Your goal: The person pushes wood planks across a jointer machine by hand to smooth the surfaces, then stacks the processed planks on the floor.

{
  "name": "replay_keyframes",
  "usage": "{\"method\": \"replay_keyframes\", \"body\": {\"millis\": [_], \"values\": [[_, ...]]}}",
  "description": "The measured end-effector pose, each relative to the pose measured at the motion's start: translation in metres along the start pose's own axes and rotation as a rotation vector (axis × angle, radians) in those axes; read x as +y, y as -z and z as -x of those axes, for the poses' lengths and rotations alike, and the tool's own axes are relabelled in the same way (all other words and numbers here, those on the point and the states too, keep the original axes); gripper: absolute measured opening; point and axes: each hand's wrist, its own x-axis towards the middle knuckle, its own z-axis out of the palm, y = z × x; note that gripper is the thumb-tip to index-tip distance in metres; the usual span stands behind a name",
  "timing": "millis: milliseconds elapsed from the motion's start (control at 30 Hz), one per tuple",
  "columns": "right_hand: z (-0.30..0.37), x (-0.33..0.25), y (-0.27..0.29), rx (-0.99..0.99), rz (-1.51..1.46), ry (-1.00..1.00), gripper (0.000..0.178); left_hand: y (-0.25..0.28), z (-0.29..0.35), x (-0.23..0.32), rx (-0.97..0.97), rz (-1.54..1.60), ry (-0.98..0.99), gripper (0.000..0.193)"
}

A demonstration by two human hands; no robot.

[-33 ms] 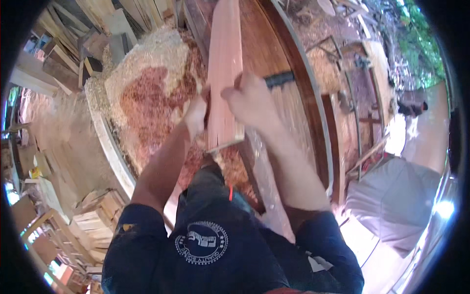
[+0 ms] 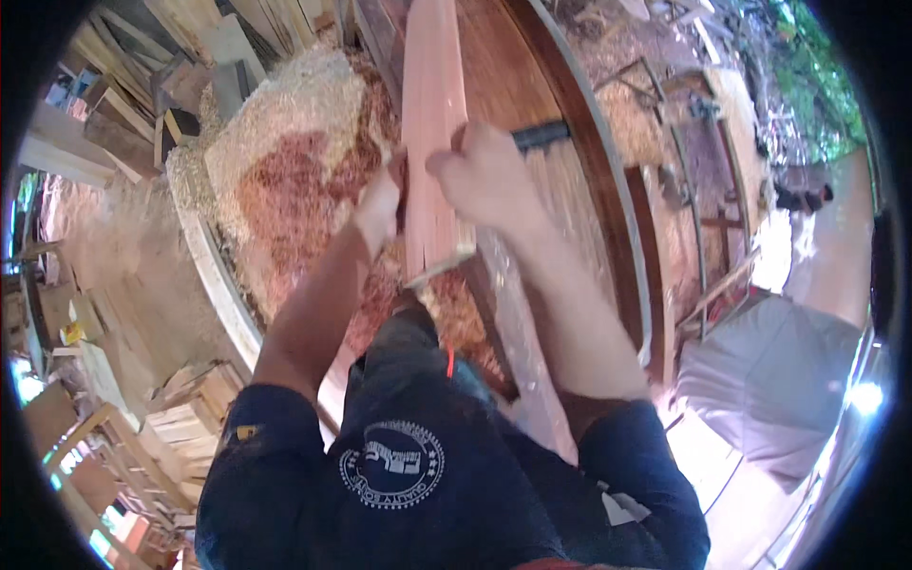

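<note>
A long reddish wooden plank (image 2: 432,85) runs away from my body, its near end just in front of my waist. My left hand (image 2: 382,204) is closed on the plank's left edge. On the opposite side, my right hand (image 2: 489,180) grips the right edge, its fingers curled and its thumb side over the top face. The undersides of the fingers are hidden. Beneath and to the right of the plank lies a brown wooden surface (image 2: 513,71), with a dark strip (image 2: 541,134) crossing it beside my right hand.
A heap of pale and reddish wood shavings (image 2: 304,171) spreads left of the plank, bordered by a light board (image 2: 214,275). Timber offcuts (image 2: 123,142) are stacked at the far left. A grey cover (image 2: 769,380) drapes something at the right. Wooden frames (image 2: 703,209) stand beyond the bench.
My right hand and the plank's near end appear slightly farther from me. Both hands keep their hold on the plank.
</note>
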Motion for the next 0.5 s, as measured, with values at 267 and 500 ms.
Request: {"method": "replay_keyframes", "body": {"millis": [267,500], "values": [[0.156,-0.021,0.022,-0.051,0.145,0.08,0.029,-0.045,0.037,-0.087,-0.216,0.165,-0.11,0.054],[0.323,-0.011,0.035,0.176,0.08,0.123,0.029,-0.075,0.076,-0.141,-0.238,0.242,-0.052,0.055]]}}
